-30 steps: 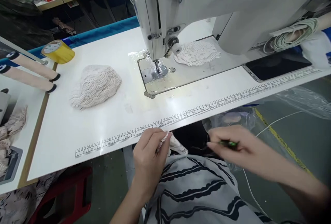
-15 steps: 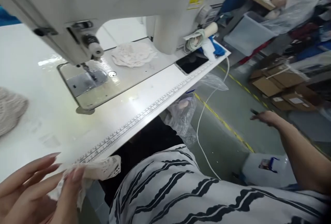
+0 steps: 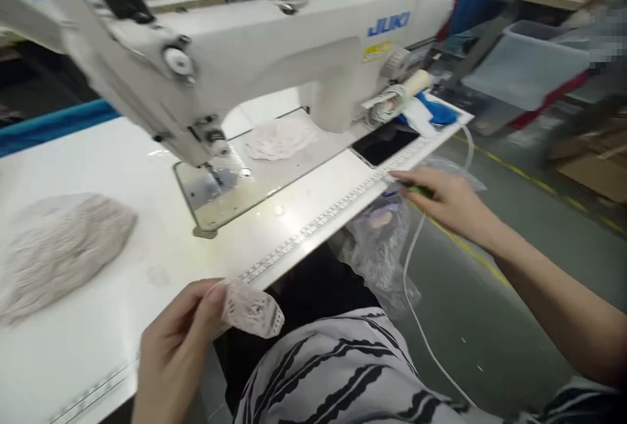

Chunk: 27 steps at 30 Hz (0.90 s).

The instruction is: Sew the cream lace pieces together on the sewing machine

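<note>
Pinched between the thumb and fingers of my left hand [image 3: 183,339] is a piece of white lace [image 3: 253,309], hanging off the table's front edge. My right hand [image 3: 448,205] is closed around a small green-and-dark tool [image 3: 420,191] by the ruler strip at the front right; its exact kind is blurred. Between and beyond my hands stands a white sewing machine [image 3: 313,38], its needle area [image 3: 213,179] over the metal plate. More lace pieces [image 3: 279,138] lie flat on the machine bed. A thick pile of lace [image 3: 68,247] sits to the left on the white table.
A ruler strip [image 3: 313,221] runs along the table's front edge. A coiled tape and thread cone [image 3: 392,100] and a blue cloth [image 3: 437,112] rest at the right end. Below hang a clear plastic bag [image 3: 379,247] and a white cable [image 3: 414,306]. A plastic bin [image 3: 526,65] stands farther right.
My right hand has swung in from the far right to the table's front edge with the tool. My left hand still pinches the lace, now gathered closer. The view has tilted up and left.
</note>
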### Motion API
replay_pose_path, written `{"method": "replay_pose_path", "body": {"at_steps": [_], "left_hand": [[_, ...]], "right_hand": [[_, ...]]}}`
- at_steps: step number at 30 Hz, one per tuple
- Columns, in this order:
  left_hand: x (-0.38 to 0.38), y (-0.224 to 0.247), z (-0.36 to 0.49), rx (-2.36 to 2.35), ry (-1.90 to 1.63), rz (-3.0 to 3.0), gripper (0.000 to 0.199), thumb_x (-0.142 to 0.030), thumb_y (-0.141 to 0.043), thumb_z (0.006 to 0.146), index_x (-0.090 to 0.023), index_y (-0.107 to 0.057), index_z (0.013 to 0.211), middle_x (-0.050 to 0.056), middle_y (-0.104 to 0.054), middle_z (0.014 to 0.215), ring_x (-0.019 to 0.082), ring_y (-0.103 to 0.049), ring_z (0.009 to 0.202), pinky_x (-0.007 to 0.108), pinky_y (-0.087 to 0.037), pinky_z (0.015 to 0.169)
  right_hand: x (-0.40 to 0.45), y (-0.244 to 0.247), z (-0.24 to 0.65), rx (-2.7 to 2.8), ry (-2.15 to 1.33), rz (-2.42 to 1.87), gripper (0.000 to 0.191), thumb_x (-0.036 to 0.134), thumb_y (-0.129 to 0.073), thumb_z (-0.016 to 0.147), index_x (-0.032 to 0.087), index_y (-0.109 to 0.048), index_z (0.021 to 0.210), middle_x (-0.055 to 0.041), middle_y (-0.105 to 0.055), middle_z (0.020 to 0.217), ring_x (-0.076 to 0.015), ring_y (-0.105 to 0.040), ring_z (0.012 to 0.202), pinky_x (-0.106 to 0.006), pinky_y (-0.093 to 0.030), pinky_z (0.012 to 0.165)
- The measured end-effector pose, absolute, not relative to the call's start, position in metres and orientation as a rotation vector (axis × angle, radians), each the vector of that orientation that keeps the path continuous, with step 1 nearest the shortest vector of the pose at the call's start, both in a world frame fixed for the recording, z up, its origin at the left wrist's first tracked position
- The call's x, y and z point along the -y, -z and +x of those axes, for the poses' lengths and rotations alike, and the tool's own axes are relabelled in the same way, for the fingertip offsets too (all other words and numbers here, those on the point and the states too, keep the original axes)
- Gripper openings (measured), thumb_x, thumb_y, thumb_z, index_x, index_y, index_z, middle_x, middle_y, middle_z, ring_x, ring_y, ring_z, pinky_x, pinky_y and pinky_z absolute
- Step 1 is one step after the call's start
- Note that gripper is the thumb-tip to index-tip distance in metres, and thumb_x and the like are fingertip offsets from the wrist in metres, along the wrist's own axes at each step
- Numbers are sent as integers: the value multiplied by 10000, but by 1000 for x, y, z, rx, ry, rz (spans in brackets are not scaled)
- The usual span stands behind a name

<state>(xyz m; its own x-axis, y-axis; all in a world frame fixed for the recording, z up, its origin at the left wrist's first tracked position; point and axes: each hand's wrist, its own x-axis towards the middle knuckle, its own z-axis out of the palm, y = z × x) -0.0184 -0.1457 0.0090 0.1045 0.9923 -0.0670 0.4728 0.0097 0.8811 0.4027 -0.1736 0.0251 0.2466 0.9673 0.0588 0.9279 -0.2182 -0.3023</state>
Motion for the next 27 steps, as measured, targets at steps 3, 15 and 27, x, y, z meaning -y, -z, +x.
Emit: {"method": "replay_pose_path", "body": {"at_steps": [3, 15, 27], "left_hand": [[132, -25, 3, -1450, -732, 1586, 370, -544, -605, 843, -182, -677, 830, 22, -631, 736, 126, -517, 620, 192, -415, 506], [55, -30, -3, -1263, -622, 1630, 299, -447, -538, 909, -187, -672, 851, -37, -464, 577, 84, -338, 476, 194, -255, 411], [38, -42, 2, -1265, -704, 1764, 187, -281, -547, 922, -212, -719, 950, -34, -601, 616, 91, -516, 559, 191, -384, 495]], "right_hand": [[120, -24, 335, 2214, -323, -1650, 467, 376, -481, 937, 220, -517, 1376, -99, -618, 1138, -199, -620, 868, -286, -472, 689], [25, -16, 308, 2292, 273, -1577, 318, 316, -478, 946, 143, -696, 1099, -174, -656, 1054, -346, -593, 986, -456, -474, 777], [-9, -41, 206, 1745, -2090, -929, 343, 284, -693, 811, 184, -542, 1102, 50, -589, 681, -82, -520, 470, -212, -380, 425]]}}
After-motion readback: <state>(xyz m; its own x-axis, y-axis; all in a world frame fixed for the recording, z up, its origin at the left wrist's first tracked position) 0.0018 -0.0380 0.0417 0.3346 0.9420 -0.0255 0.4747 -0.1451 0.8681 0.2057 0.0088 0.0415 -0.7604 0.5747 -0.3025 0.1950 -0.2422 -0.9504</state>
